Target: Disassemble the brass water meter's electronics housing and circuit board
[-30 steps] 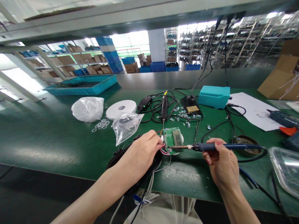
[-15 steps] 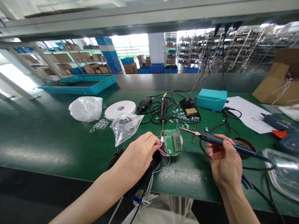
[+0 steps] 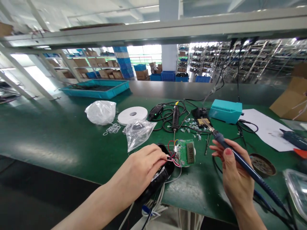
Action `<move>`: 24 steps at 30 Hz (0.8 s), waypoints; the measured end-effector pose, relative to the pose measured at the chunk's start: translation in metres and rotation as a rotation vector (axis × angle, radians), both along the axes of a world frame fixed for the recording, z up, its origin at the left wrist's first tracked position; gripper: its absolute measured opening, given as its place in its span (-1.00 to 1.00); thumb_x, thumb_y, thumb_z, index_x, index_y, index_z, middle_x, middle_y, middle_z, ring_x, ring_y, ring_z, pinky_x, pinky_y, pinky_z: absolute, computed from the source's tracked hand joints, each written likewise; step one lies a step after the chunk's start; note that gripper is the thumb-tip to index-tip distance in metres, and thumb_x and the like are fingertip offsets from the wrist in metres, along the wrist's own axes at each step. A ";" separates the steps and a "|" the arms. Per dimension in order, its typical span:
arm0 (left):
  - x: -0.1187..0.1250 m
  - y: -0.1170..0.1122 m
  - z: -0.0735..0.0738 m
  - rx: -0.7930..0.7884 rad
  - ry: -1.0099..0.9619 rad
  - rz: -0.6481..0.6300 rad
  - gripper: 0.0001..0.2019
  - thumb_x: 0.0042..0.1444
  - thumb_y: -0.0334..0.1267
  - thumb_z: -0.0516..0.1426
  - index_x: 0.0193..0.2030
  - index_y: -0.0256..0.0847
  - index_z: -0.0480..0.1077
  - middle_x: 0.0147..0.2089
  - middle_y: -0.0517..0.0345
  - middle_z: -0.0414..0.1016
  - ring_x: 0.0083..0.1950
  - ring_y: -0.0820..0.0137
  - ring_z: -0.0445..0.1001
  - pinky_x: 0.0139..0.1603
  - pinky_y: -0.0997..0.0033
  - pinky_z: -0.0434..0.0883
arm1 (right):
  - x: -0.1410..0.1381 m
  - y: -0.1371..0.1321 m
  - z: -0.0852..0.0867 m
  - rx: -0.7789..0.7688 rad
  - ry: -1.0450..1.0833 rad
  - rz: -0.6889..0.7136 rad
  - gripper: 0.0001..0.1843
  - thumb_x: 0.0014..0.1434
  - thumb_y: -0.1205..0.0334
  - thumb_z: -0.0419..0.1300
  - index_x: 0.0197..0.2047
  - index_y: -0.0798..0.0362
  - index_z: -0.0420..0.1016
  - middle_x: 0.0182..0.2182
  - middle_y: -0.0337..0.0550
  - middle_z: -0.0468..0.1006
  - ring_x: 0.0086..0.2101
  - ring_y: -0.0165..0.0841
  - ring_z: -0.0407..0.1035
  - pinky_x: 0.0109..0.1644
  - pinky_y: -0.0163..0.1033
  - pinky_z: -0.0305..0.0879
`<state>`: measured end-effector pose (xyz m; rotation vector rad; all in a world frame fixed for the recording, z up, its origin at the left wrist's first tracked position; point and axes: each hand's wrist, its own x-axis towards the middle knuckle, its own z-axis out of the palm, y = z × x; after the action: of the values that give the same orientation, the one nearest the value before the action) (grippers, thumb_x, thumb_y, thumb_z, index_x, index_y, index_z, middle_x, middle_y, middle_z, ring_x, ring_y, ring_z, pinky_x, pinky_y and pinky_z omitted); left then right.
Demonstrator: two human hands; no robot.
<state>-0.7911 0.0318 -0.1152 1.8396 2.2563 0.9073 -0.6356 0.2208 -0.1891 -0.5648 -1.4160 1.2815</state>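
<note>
My right hand [image 3: 236, 169] grips a soldering iron [image 3: 230, 151], its tip reaching over the yellow sponge [image 3: 203, 122] in the black stand; I cannot tell if they touch. Thin red, white and black wires [image 3: 173, 159] are pinched between the thumb and fingers of my left hand [image 3: 146, 163]. Those wires run to a green circuit board [image 3: 182, 153] with a small LCD display [image 3: 190, 152], lying face up on the bench. Under my left hand sits a black plastic housing [image 3: 155, 185], partly hidden by the hand.
Behind the board lies an electric screwdriver [image 3: 176, 118] with coiled cable. A teal soldering station [image 3: 225, 111] stands at right, near a round dish [image 3: 263, 164] and a clear plastic container [image 3: 297, 188]. Plastic bags [image 3: 100, 112], a white reel [image 3: 132, 115] and a blue tray [image 3: 96, 90] are at left.
The soldering iron has moved from beside the board up to the sponge, tilting more steeply. My left hand still pinches the wires, slightly farther from the board. The whole view has shifted.
</note>
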 end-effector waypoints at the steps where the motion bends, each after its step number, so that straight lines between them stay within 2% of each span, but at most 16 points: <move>1: -0.001 -0.002 0.001 0.005 -0.013 0.007 -0.86 0.27 -0.39 0.01 -0.20 -0.18 0.39 -0.18 0.21 0.40 -0.15 0.49 0.40 -0.08 0.49 0.32 | 0.000 -0.001 0.000 0.010 -0.019 -0.015 -0.66 0.16 0.11 0.17 -0.01 0.03 0.38 -0.12 -0.03 0.53 -0.23 -0.25 0.49 -0.21 -0.14 0.38; 6: -0.014 -0.010 0.007 0.109 -0.030 0.113 -0.84 0.27 -0.35 0.00 -0.21 -0.19 0.41 -0.17 0.16 0.44 -0.15 0.46 0.42 -0.09 0.47 0.34 | -0.004 -0.001 0.003 0.039 -0.100 -0.101 -0.66 0.16 0.10 0.17 -0.02 0.06 0.38 -0.16 -0.03 0.54 -0.26 -0.27 0.48 -0.19 -0.13 0.33; 9: -0.038 -0.010 0.010 0.148 -0.004 0.216 -0.84 0.24 -0.31 0.02 -0.24 -0.21 0.43 -0.22 0.15 0.48 -0.20 0.41 0.43 -0.16 0.43 0.35 | -0.010 0.003 0.009 0.041 -0.075 -0.122 -0.66 0.14 0.10 0.18 -0.04 0.07 0.40 -0.19 -0.04 0.55 -0.30 -0.28 0.47 -0.22 -0.13 0.32; 11: -0.061 -0.003 0.009 0.085 -0.003 0.236 -0.83 0.22 -0.29 0.03 -0.24 -0.21 0.45 -0.24 0.16 0.51 -0.24 0.41 0.44 -0.21 0.42 0.34 | -0.015 0.006 0.014 0.050 -0.057 -0.129 -0.67 0.14 0.11 0.18 -0.05 0.07 0.40 -0.21 -0.05 0.55 -0.32 -0.29 0.47 -0.23 -0.14 0.31; 13: -0.087 0.011 0.006 -0.049 -0.012 0.170 -0.82 0.20 -0.30 0.04 -0.23 -0.21 0.48 -0.23 0.16 0.54 -0.25 0.41 0.46 -0.23 0.45 0.34 | -0.021 0.009 0.018 0.065 -0.048 -0.138 -0.68 0.14 0.11 0.18 -0.06 0.06 0.41 -0.23 -0.06 0.55 -0.33 -0.29 0.47 -0.26 -0.16 0.30; 17: -0.123 0.052 -0.013 -0.416 0.060 -0.075 -0.83 0.13 -0.39 0.08 -0.26 -0.24 0.53 -0.35 0.19 0.56 -0.35 0.46 0.47 -0.33 0.54 0.30 | -0.032 0.011 0.023 0.084 -0.045 -0.148 -0.69 0.14 0.10 0.18 -0.08 0.06 0.41 -0.26 -0.07 0.56 -0.35 -0.30 0.46 -0.29 -0.17 0.29; 21: -0.130 0.089 -0.037 -0.559 0.123 -0.195 -0.96 -0.08 -0.42 0.25 -0.49 -0.25 0.53 -0.54 0.20 0.50 -0.49 0.45 0.40 -0.48 0.52 0.21 | -0.041 0.008 0.025 0.088 -0.067 -0.146 -0.69 0.14 0.11 0.18 -0.07 0.05 0.41 -0.26 -0.07 0.56 -0.35 -0.29 0.47 -0.28 -0.16 0.29; 24: -0.130 0.094 -0.045 -0.618 0.166 -0.203 -0.89 -0.21 -0.45 0.32 -0.61 -0.27 0.48 -0.64 0.20 0.41 -0.55 0.43 0.33 -0.55 0.47 0.13 | -0.042 0.002 0.025 0.086 -0.072 -0.151 -0.70 0.13 0.12 0.18 -0.09 0.05 0.42 -0.26 -0.07 0.56 -0.36 -0.28 0.46 -0.31 -0.17 0.27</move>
<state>-0.9212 0.1263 -0.1604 1.8288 2.0506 0.0084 -0.6778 0.2232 -0.1638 -0.6520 -1.4519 1.0850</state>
